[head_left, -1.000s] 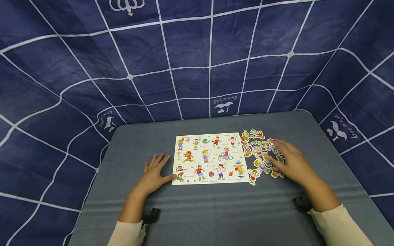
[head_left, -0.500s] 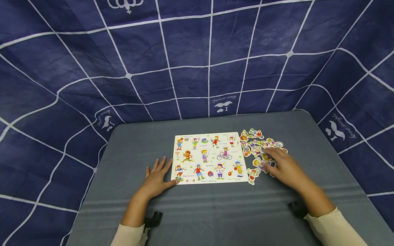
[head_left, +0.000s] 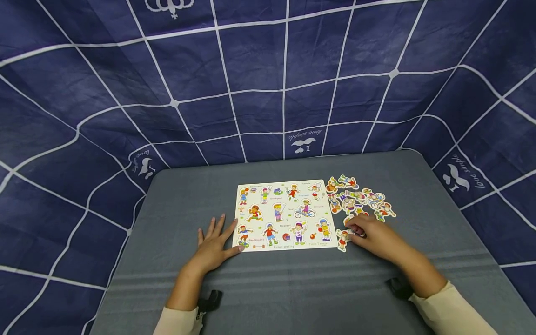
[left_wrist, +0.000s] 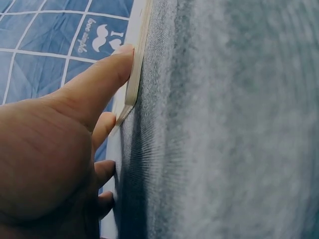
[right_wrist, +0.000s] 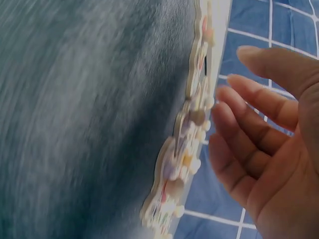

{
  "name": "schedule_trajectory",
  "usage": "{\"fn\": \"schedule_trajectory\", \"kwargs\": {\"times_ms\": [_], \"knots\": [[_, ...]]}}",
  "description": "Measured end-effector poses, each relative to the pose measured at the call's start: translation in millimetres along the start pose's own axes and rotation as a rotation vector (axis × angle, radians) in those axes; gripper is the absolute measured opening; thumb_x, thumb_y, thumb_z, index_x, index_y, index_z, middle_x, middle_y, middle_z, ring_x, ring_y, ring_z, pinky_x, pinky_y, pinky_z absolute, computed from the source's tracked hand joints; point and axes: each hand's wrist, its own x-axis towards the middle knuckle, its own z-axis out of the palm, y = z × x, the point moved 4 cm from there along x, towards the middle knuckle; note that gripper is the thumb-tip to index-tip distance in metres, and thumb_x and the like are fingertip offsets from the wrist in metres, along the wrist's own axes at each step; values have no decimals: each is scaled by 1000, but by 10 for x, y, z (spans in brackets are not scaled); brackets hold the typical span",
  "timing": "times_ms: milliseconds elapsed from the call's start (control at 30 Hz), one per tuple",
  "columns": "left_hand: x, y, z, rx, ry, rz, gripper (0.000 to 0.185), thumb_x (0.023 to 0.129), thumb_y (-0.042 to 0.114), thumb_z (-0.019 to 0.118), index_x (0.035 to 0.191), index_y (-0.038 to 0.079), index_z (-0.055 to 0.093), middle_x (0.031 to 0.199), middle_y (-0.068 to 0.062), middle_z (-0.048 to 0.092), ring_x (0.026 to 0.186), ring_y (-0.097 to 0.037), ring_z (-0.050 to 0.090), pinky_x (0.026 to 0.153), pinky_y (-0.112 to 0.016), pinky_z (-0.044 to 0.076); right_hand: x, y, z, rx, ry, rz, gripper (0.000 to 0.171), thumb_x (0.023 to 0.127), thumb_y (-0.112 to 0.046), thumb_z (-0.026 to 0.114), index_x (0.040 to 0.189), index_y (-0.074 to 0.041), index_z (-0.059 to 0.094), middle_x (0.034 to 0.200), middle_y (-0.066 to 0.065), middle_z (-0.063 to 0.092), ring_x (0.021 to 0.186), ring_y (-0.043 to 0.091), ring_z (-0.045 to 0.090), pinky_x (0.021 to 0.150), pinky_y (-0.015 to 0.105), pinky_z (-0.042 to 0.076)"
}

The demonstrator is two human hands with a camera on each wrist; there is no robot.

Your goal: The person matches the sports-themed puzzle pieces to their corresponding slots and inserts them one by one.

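A cream puzzle board (head_left: 289, 226) printed with sports figures lies flat on the table. My left hand (head_left: 211, 249) rests at its lower left corner, fingers spread on the cloth. In the left wrist view the thumb of that hand (left_wrist: 55, 144) touches the board's edge (left_wrist: 135, 82). Right of the board lies a cluster of figure-shaped puzzle pieces (head_left: 353, 203). Over their near part is my right hand (head_left: 377, 236), close to a racket-player piece (head_left: 342, 238). The right wrist view shows its fingers bent with a gap to the thumb, gripping nothing; knobbed pieces (right_wrist: 187, 159) lie beside them.
Grey cloth covers the table (head_left: 289, 288). A dark blue curtain (head_left: 259, 60) with white grid lines stands behind it and along both sides. A black strap-on device (head_left: 210, 301) is on the left wrist, and another black device (head_left: 399, 287) is on the right.
My right hand has moved left and nearer to me across the pieces, uncovering the ones at the right of the cluster. My left hand stays at the board's corner.
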Motion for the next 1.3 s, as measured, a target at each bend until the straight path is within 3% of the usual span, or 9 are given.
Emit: {"fn": "schedule_trajectory", "kwargs": {"times_ms": [167, 267, 700, 900, 1300], "knots": [[-5, -8, 19, -2, 7, 0, 88, 90, 60, 66, 162, 29, 25, 172, -13, 4, 157, -44, -4, 115, -77, -7, 11, -37, 104, 17, -110, 29, 14, 85, -17, 80, 93, -16, 69, 79, -13, 57, 71, -2, 51, 63, 21, 44], [-9, -7, 27, -3, 11, -1, 88, 90, 62, 66, 161, 29, 26, 172, -13, 5, 157, -44, -4, 116, -77, -7, 14, -51, 147, 1, -131, 23, 15, 84, -18, 82, 89, -18, 67, 76, -13, 55, 69, -2, 50, 61, 20, 42], [-15, -37, 28, -41, 5, -3, 89, 90, 62, 66, 162, 30, 24, 172, -12, 3, 158, -43, -7, 116, -75, -11, 40, -83, 177, -12, -108, -10, 15, 83, -12, 79, 84, -19, 66, 74, -14, 52, 67, -2, 48, 60, 20, 40], [6, -35, 28, -47, -10, 12, 90, 90, 65, 64, 162, 32, 21, 172, -11, 1, 158, -41, -9, 116, -75, -13, 44, -77, 126, 6, -87, -34, 9, 85, -12, 77, 85, -17, 69, 75, -14, 54, 69, -1, 49, 61, 20, 41], [-12, -44, 27, -68, -24, 15, 91, 89, 62, 66, 162, 31, 22, 172, -12, 0, 158, -42, -9, 117, -73, -13, 101, -96, 87, 44, 2, -47, 17, 82, -4, 79, 92, -15, 71, 79, -14, 57, 70, -1, 50, 61, 19, 43]]}}
